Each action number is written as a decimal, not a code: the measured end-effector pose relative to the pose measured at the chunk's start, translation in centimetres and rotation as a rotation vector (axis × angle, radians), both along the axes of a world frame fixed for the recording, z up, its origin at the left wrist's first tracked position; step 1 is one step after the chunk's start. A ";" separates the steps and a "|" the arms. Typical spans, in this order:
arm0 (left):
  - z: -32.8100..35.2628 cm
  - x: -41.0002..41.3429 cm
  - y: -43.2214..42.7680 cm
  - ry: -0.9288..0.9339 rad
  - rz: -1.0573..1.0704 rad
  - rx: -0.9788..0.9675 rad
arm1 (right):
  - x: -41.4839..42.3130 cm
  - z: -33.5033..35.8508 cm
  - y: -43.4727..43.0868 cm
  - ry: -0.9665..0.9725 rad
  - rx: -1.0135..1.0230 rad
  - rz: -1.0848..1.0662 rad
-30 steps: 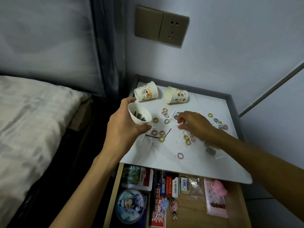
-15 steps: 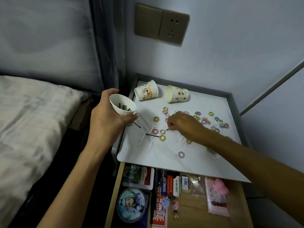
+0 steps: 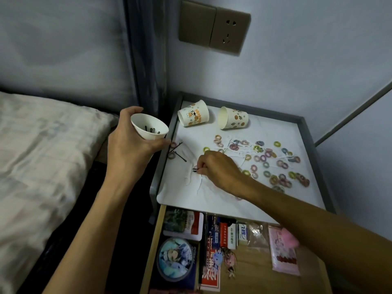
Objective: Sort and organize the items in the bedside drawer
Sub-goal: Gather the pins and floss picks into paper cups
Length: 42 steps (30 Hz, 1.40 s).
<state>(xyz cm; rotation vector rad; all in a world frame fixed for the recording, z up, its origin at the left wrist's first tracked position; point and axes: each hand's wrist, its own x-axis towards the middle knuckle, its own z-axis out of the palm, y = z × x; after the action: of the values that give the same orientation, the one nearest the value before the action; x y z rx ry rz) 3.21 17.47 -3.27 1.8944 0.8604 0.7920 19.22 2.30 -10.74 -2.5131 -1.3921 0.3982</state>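
Nearest to the camera, the bedside drawer (image 3: 250, 270) is standing pulled out. A round tin (image 3: 175, 259), some printed packets (image 3: 212, 262) and a pink packet (image 3: 284, 251) are lying inside it.

Above the drawer, the right hand (image 3: 218, 168) is reaching over the white surface (image 3: 212, 200). Its fingers are curling together, and the fingertips are pinching a black hairpin (image 3: 195, 169), which is lying on the surface. Only the end of the pin is showing.

To the left, beyond the edge of the surface, the left hand (image 3: 129, 145) is gripping a white paper cup (image 3: 148, 126). Thumb and fingers are wrapping around the cup wall, and the cup is tilting toward the camera. Several dark hairpins (image 3: 151, 130) are lying inside the cup.

Two more loose hairpins (image 3: 180, 156) are lying near the left edge of the surface. Many small coloured hair ties (image 3: 280, 164) are lying scattered over the right half.

At the back, two printed paper cups (image 3: 193, 113) are lying on their sides, near each other. On the wall behind, a wall socket (image 3: 214, 27) is showing. A bed (image 3: 42, 145) is standing on the left.
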 end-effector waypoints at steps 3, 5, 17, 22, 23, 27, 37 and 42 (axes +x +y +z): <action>0.1 -0.2 0.3 -0.006 0.013 -0.006 | 0.4 0.8 0.3 -0.026 0.017 -0.030; 0.1 -0.3 0.4 -0.004 0.018 -0.008 | 0.8 1.6 1.0 0.013 0.058 -0.092; 0.4 -0.7 0.6 -0.008 0.033 -0.039 | -1.1 0.2 6.1 -0.198 0.002 -0.119; 0.3 -0.7 0.4 0.000 0.035 -0.033 | -1.9 1.6 6.0 -0.458 -0.190 -0.013; 0.3 -0.7 0.4 0.001 0.033 -0.032 | -1.9 1.7 5.9 -0.480 -0.209 -0.001; 0.2 -0.8 0.4 0.013 0.031 -0.021 | -0.8 1.7 4.9 -0.461 -0.207 -0.017; 0.2 -0.3 -0.2 0.049 -0.020 -0.003 | 1.5 12.6 5.5 0.134 0.358 0.203; 0.1 0.1 -0.8 0.088 -0.074 -0.007 | -1.0 14.3 7.9 0.073 0.148 0.506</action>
<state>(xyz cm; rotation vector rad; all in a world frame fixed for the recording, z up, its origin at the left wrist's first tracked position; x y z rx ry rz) 3.26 16.66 -3.14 1.9549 0.8409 0.6644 18.22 10.25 3.60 -1.9887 -1.9417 0.4507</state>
